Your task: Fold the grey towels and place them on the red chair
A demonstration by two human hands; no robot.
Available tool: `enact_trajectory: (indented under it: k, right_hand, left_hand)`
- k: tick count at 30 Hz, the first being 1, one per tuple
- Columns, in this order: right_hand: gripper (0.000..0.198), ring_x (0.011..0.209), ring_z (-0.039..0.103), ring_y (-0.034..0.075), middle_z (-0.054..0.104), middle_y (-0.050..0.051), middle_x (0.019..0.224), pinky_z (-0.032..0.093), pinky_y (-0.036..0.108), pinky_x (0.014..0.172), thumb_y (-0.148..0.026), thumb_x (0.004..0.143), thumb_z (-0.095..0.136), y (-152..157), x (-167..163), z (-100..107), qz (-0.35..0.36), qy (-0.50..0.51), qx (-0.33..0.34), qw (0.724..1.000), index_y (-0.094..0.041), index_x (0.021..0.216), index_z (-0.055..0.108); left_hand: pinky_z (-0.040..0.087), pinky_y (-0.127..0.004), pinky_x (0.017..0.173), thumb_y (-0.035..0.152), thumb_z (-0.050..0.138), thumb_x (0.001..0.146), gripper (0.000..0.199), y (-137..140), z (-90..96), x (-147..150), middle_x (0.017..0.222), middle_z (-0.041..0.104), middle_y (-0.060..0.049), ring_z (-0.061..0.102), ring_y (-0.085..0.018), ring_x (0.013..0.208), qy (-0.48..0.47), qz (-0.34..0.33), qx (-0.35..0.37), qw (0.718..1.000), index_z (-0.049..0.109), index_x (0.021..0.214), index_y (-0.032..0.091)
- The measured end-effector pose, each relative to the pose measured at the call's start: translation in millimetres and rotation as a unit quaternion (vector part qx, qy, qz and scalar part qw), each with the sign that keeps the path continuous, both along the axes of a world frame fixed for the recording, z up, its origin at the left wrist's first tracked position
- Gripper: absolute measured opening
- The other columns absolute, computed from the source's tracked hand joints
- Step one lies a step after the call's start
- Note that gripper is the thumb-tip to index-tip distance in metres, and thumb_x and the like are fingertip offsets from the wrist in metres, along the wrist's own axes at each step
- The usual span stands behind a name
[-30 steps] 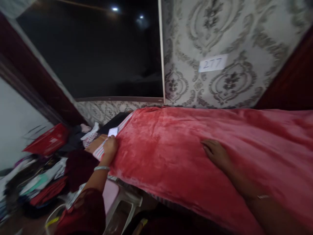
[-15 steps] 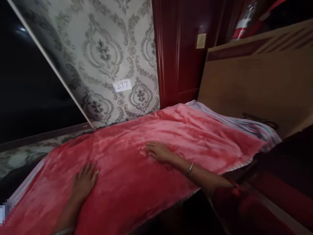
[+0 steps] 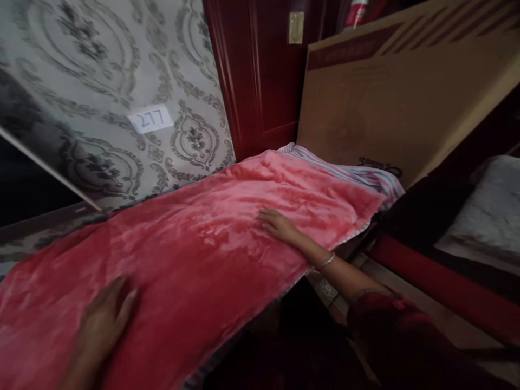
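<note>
A plush pink-red blanket (image 3: 170,260) is spread over a long surface, with shallow wrinkles toward its far right. My left hand (image 3: 101,319) rests at the lower left of it, thumb apart from the fingers, holding nothing. Farther right, my right hand (image 3: 278,225) lies flat on the pile with its fingers stretched out; a bracelet (image 3: 327,261) circles that wrist. From under the blanket's far right end a striped cloth (image 3: 345,172) sticks out. What lies beneath the blanket is hidden.
A large cardboard box (image 3: 365,108) stands at the far right end, with a red-labelled bottle (image 3: 356,13) behind it. Patterned wallpaper (image 3: 162,65) bears a paper marked 277 (image 3: 152,118). Beside it is a dark red door (image 3: 268,81). A grey cushion-like thing (image 3: 487,211) sits at right.
The view has turned to the right and down. My right hand has slid rightward across the blanket, and more of the room's right side shows. Both hands stay over the blanket.
</note>
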State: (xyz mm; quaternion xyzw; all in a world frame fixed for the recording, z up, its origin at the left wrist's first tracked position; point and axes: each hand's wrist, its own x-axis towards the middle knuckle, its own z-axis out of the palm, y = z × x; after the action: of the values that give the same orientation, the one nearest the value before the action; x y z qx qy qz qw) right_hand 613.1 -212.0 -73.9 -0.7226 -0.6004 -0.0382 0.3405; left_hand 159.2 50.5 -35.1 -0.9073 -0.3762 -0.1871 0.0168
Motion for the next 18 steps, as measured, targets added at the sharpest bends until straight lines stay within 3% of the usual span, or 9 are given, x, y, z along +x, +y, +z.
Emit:
enact_trajectory:
  k: [4,7,9,12,15,18]
  right_hand:
    - [0.042,0.119,0.064,0.026,0.071,0.013,0.125,0.051,0.047,0.103,-0.044,0.105,0.042,-74.8,-0.5,-8.0,-0.048,0.033,0.086,0.995,-0.022,0.126,0.070]
    - [0.048,0.122,0.062,0.028,0.068,0.014,0.130,0.049,0.050,0.105,-0.053,0.102,0.048,-126.8,-9.4,-13.9,-0.057,0.004,0.049,0.997,-0.022,0.133,0.066]
    - [0.061,0.134,0.053,0.031,0.058,0.016,0.145,0.043,0.054,0.111,-0.060,0.097,0.054,-148.3,-15.8,-17.2,-0.043,-0.038,0.002,0.998,-0.022,0.144,0.058]
    - [0.079,0.146,0.038,0.034,0.039,0.016,0.161,0.030,0.057,0.119,-0.064,0.093,0.058,-160.3,-21.3,-22.4,-0.029,-0.093,-0.058,0.994,-0.022,0.158,0.040]
    - [0.081,0.150,0.031,0.033,0.032,0.015,0.165,0.025,0.057,0.121,-0.051,0.093,0.059,-158.1,-22.6,-29.0,-0.039,-0.120,-0.086,0.988,-0.022,0.163,0.029]
    - [0.082,0.150,0.028,0.034,0.030,0.016,0.166,0.022,0.058,0.120,-0.036,0.089,0.060,-151.8,-27.1,-37.9,-0.062,-0.136,-0.089,0.985,-0.022,0.163,0.029]
  left_hand:
    - [0.052,-0.046,0.105,0.041,0.049,0.087,0.067,-80.5,-24.0,7.8,0.144,0.062,-0.003,0.064,-0.029,0.124,0.013,-0.223,0.064,0.973,0.041,0.153,0.036]
    - [0.050,-0.049,0.103,0.035,0.059,0.078,0.087,-130.0,-46.2,21.5,0.152,0.055,-0.006,0.060,-0.032,0.129,0.055,-0.320,0.136,0.936,0.030,0.160,0.035]
    - [0.050,-0.051,0.102,0.030,0.060,0.071,0.099,-144.5,-53.7,31.4,0.156,0.050,-0.010,0.058,-0.035,0.132,0.064,-0.329,0.160,0.928,0.023,0.163,0.031]
    - [0.050,-0.051,0.102,0.026,0.061,0.067,0.109,-145.1,-54.6,39.8,0.156,0.049,-0.012,0.056,-0.037,0.133,0.066,-0.320,0.156,0.932,0.013,0.165,0.027]
    - [0.049,-0.050,0.105,0.026,0.062,0.069,0.109,-141.7,-51.3,38.3,0.154,0.052,-0.011,0.055,-0.036,0.134,0.064,-0.328,0.151,0.930,0.011,0.165,0.027]
    - [0.049,-0.047,0.106,0.026,0.060,0.074,0.103,-148.4,-48.4,32.7,0.154,0.052,-0.011,0.055,-0.034,0.135,0.052,-0.327,0.149,0.932,0.011,0.165,0.026]
